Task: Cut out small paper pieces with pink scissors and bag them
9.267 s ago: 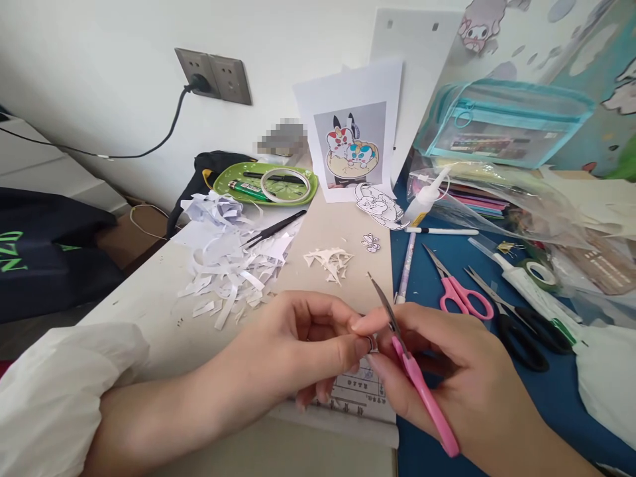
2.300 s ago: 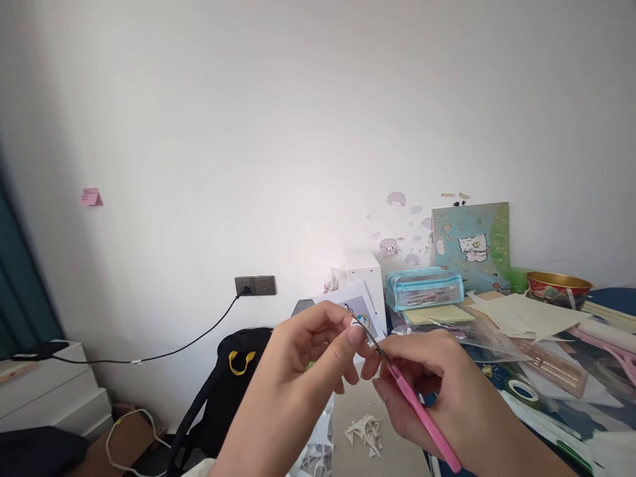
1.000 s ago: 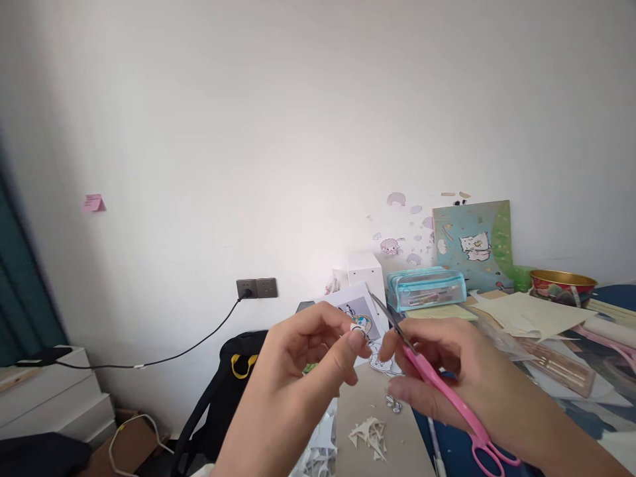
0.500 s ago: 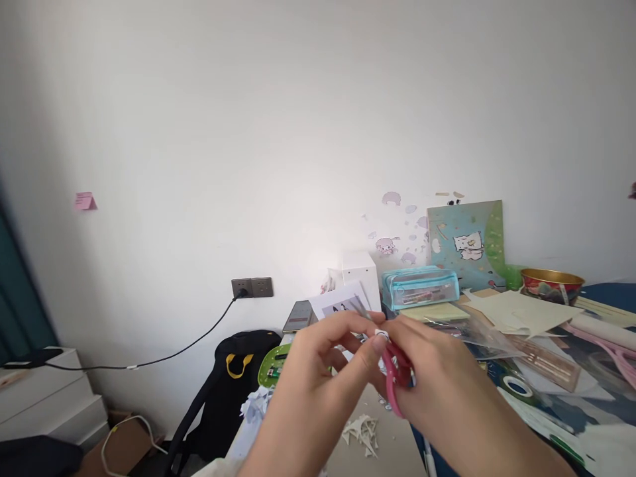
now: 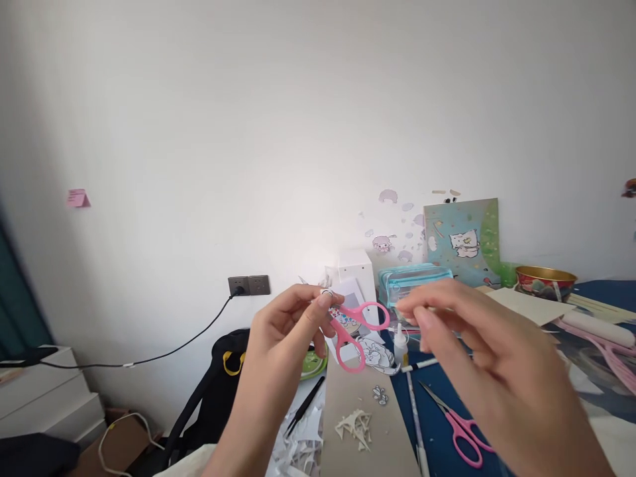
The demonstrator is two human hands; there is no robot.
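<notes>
My left hand (image 5: 285, 331) is closed on a pair of pink-handled scissors (image 5: 375, 316), whose finger loops stick out to the right. A small white paper cut-out (image 5: 326, 292) with dark lines is pinched at its thumb and fingertip. My right hand (image 5: 477, 351) is off to the right of the loops, its fingers bent and slightly apart, with nothing visible in them. Under the hands lie cream paper scraps (image 5: 355, 427) and a small grey-and-white cut-out (image 5: 380, 395) on a grey board (image 5: 368, 457).
A second pair of pink scissors (image 5: 464, 434) lies on the blue surface beside a thin white pen (image 5: 416, 417). Black tweezers (image 5: 305, 405) rest on white paper scraps (image 5: 303, 444). A glue bottle (image 5: 400, 346), blue pencil case (image 5: 412, 275) and red-gold bowl (image 5: 546, 283) stand farther back.
My right hand has let go of the scissors and moved right. The left hand has moved left and now holds the scissors with the small cut-out.
</notes>
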